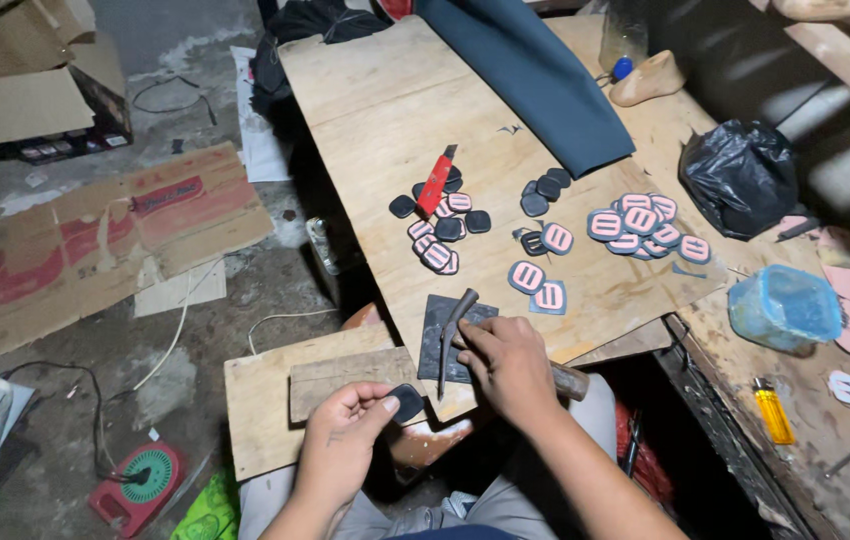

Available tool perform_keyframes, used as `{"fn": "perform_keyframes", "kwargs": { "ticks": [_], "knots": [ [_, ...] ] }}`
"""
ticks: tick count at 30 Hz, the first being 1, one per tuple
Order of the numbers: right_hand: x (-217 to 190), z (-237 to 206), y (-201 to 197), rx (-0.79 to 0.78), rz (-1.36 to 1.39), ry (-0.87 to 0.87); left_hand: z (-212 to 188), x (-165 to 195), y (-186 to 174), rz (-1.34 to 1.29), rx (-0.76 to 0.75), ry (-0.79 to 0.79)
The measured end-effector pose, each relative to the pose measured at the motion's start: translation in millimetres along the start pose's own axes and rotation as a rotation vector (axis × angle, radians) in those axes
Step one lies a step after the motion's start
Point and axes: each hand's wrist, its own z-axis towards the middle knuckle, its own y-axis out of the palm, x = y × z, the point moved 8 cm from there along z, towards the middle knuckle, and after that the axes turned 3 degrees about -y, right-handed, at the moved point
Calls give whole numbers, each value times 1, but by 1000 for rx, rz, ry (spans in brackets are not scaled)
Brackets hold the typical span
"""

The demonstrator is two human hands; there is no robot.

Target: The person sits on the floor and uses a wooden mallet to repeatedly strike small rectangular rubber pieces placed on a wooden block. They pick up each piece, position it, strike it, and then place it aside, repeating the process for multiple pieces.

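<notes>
My left hand [343, 440] pinches a small dark rounded-square piece [408, 402] near the front edge of the wooden board [385, 110]. My right hand [507, 365] grips a hammer [450, 335] by its wooden handle, the curved metal head lying over a dark square pad [435, 330]. Farther back lie dark pieces [450, 228] mixed with pink-faced ones, a red utility knife [435, 182] among them, and a heap of pink-faced pieces [645, 225] to the right.
A dark blue fabric sheet [535, 70] drapes over the board's far end. At right sit a black plastic bag [740, 175], a blue plastic tub [783, 308], a yellow lighter [773, 410] and a wooden shoe last [648, 80]. Flattened cardboard [85, 245] covers the floor at left.
</notes>
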Motion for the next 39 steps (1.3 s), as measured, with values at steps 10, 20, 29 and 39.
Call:
{"fn": "perform_keyframes", "kwargs": {
  "ticks": [10,20,29,39],
  "knots": [
    [-31,-20,4,-181,580,209,11,12,27,-99,-150,9],
    [123,21,-15,25,390,506,32,74,12,921,93,402],
    [219,79,-24,78,282,781,34,68,12,984,121,340],
    [202,67,-19,-38,-90,609,35,67,12,979,118,378]
  ]
}}
